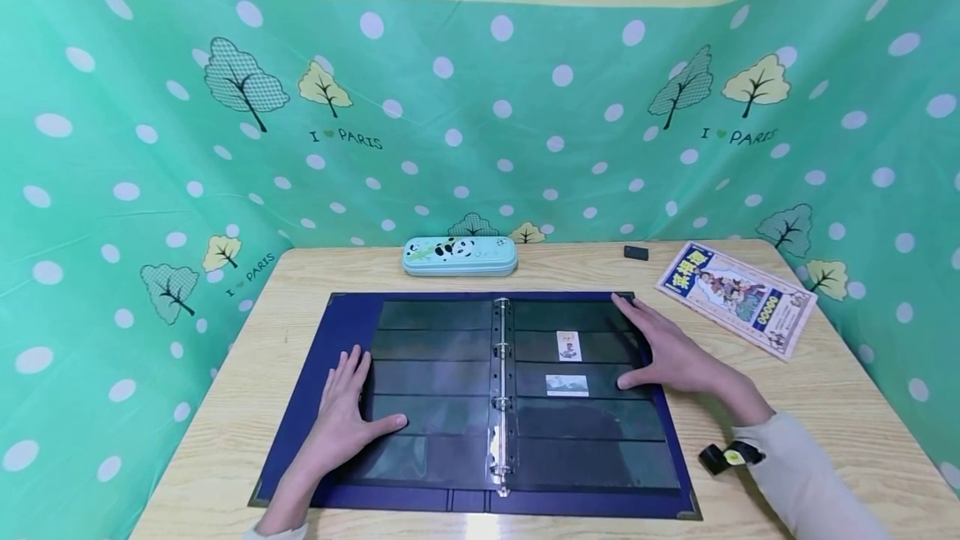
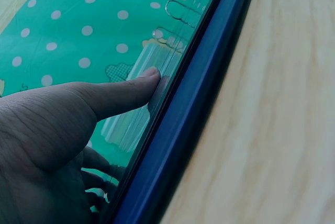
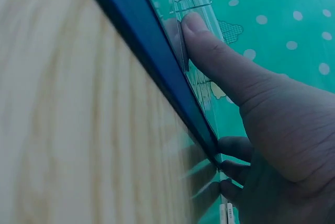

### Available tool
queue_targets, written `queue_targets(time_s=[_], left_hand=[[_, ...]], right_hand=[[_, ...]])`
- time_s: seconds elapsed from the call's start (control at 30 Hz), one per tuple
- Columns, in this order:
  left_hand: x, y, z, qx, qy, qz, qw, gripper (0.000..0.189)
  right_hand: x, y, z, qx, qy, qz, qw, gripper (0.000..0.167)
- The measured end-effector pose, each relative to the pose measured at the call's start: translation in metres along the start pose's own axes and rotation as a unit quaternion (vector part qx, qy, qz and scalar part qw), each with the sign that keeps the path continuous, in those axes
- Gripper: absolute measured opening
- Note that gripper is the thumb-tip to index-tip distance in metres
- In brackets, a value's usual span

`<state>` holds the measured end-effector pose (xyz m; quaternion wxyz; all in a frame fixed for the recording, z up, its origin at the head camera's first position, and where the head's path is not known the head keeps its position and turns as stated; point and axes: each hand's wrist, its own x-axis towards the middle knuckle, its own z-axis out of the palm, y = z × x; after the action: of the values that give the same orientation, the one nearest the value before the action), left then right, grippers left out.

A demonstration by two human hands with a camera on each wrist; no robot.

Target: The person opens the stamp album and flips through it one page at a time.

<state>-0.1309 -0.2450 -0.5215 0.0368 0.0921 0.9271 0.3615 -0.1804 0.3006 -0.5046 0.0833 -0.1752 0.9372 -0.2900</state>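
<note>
A stamp album point(image 1: 435, 500) with a dark blue cover lies open on the table, metal rings down its middle and dark pocket pages on both sides. Two small stamps sit in the right page: an upright one point(image 1: 568, 346) and, below it, a wide one point(image 1: 567, 386). My left hand point(image 1: 341, 419) rests on the left page's outer side, thumb stretched onto the page. At the right page's outer edge lies my right hand point(image 1: 663, 348), fingers reaching toward the top corner. In the right wrist view its thumb point(image 3: 209, 43) touches the page surface.
Behind the album stands a light blue pencil case point(image 1: 460, 257) with a panda on it. A small black object point(image 1: 636, 252) and a colourful booklet point(image 1: 738, 297) lie at the back right. A green dotted cloth point(image 1: 480, 148) hangs around the wooden table point(image 1: 757, 407).
</note>
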Motion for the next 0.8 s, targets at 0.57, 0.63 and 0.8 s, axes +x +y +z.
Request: queue_targets(time_s=[0.57,0.63,0.8], left_hand=[[0.0,0.0,0.001,0.001,0.007,0.002,1.0,0.135],[0.0,-0.001,0.001,0.001,0.007,0.002,1.0,0.134],[0.001,0.003,-0.002,0.017,-0.016,-0.018,0.9996,0.133]], right_hand=[[-0.012,-0.009,0.007,-0.013,0.06,0.013,0.998,0.119],[-0.013,-0.011,0.007,-0.005,0.064,0.009,0.9979,0.118],[-0.016,-0.014,0.006,0.033,0.057,0.0,0.9979,0.121]])
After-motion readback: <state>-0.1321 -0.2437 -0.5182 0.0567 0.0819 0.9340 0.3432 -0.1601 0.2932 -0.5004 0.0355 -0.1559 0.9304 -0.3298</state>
